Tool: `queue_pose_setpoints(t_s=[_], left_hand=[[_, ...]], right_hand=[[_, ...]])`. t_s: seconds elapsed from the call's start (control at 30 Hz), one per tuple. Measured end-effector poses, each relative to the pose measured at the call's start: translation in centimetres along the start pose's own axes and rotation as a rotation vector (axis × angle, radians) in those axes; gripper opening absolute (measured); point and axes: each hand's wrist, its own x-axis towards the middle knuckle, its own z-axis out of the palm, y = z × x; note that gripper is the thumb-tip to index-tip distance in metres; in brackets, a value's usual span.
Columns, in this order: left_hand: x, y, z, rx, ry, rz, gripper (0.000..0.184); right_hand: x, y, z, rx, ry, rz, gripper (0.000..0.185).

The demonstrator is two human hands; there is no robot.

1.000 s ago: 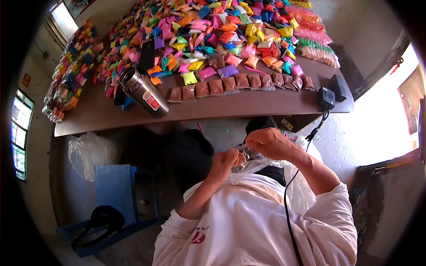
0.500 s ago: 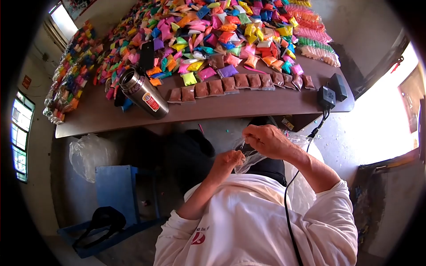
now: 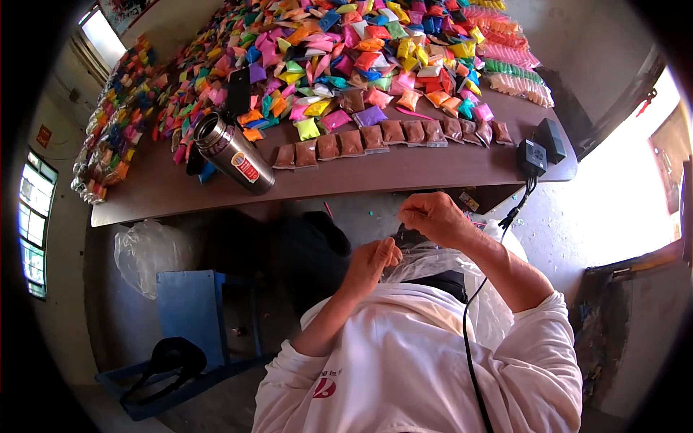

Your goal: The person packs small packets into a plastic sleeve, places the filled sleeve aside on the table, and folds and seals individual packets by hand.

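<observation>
My left hand [image 3: 374, 263] is closed above my lap, thumb against curled fingers, at the edge of a clear plastic bag [image 3: 433, 265]. The bag lies crumpled across my dark trousers, and part of it seems gathered in that hand. Higher and to the right, my right hand [image 3: 437, 218] is bent at the wrist with its fingers pinched together. What sits between those fingertips, if anything, is too small to make out. Both hands are below the table's front edge, apart from each other.
On the brown table [image 3: 216, 203] stand a steel flask [image 3: 242, 162], a row of brown packets [image 3: 351, 143] and a heap of colourful packets [image 3: 361, 54]. A black cable [image 3: 468, 339] runs from a small black box [image 3: 532, 156] down over my shirt. A blue chair [image 3: 189, 310] stands left.
My hands have moved apart a little: the right slightly up and to the right, with the left thumb now raised. The clear bag is spread wider over my lap.
</observation>
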Motion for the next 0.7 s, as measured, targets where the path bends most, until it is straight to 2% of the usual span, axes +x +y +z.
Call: queue_pose_setpoints(t_s=[0.07,0.23,0.47,0.53,0.7], left_hand=[[0.1,-0.4,-0.2,0.008,-0.001,-0.013,0.052],[0.3,-1.5,-0.4,0.0,-0.055,-0.024,0.047],[0.9,0.3,-0.2,0.107,-0.02,0.037,0.041],[1.2,-0.4,-0.3,0.006,0.034,0.049,0.047],[1.1,-0.8,-1.0,0.013,-0.011,0.084,0.044]], right_hand=[[0.0,-0.4,0.0,0.034,0.013,-0.022,0.012],[-0.6,-1.7,0.1,-0.307,0.04,-0.197,0.013],[-0.4,-2.8,0.2,-0.219,-0.007,-0.186,0.012],[-0.1,-2.8,0.0,-0.254,0.429,-0.564,0.01],[-3.5,-3.3,0.0,-0.101,0.313,-0.409,0.01]])
